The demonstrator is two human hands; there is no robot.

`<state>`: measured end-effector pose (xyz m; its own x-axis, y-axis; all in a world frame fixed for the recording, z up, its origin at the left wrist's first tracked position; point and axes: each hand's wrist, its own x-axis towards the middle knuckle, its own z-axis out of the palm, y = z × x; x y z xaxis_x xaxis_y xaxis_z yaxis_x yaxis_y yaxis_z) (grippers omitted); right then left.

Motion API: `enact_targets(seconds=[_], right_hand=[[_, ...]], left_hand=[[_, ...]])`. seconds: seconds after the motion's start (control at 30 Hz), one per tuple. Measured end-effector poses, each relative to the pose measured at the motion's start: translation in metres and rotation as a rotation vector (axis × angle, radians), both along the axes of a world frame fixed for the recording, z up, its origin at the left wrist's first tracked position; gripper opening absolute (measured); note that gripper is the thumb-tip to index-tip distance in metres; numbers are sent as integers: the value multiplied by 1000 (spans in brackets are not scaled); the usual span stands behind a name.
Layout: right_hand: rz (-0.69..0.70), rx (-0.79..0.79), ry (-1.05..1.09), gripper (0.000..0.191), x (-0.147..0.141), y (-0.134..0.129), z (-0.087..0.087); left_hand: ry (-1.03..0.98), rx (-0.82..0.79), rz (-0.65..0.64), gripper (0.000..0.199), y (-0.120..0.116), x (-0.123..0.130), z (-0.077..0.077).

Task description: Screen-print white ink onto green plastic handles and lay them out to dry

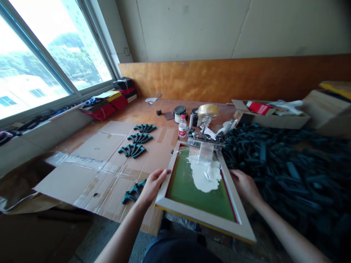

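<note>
A screen-printing frame [205, 218] with green mesh [186, 197] tilts toward me, its far end at a metal clamp [204, 141]. Thick white ink [203, 180] lies on the upper mesh, touching a pale squeegee-like blade [205, 153]. My left hand [154, 184] is closed on the frame's left side, thumb on top, other fingers partly hidden. On the opposite side, my right hand [245, 187] grips the right edge, its fingertips mostly out of sight. Dark green curved plastic parts [134, 191] lie just left of my left hand.
More such parts [133, 150] sit in rows on flattened cardboard [90, 160]. A large heap of dark parts [290, 171] spreads at right, below an open carton [287, 120]. Behind the frame stand a bottle [182, 127], a tub [179, 114] and a tape roll [207, 110].
</note>
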<state>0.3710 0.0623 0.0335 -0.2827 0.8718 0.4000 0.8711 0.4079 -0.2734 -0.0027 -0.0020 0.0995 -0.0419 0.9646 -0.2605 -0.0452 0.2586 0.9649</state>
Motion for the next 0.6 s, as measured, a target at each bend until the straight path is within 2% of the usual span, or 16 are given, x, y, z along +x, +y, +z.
enact_targets(seconds=[0.1,0.17,0.2,0.3,0.37,0.47,0.53,0.6], right_hand=[[-41,48,105,44,-11,26,29],[28,27,33,53,-39,38,45],[63,-13,-39,51,-55,40,50],[102,-197,-235,19,-89,31,46],[175,-240,-293,6,-95,12,36],[425,-183,-294,19,-82,-18,26],[578,-198,-291,21,-72,-28,30],[637,-254,-287,19,-68,-27,37]], left_hand=[[121,-42,-37,71,-9,-2,-59],[271,-38,-41,68,-7,-3,-86],[338,-36,-49,65,-5,-3,-94],[430,-39,-90,59,-2,-5,-102],[436,-40,-99,58,-2,-6,-101],[407,-51,-92,57,-3,-6,-99],[384,-68,-79,56,-3,-5,-97],[366,-91,-57,55,-4,-3,-95]])
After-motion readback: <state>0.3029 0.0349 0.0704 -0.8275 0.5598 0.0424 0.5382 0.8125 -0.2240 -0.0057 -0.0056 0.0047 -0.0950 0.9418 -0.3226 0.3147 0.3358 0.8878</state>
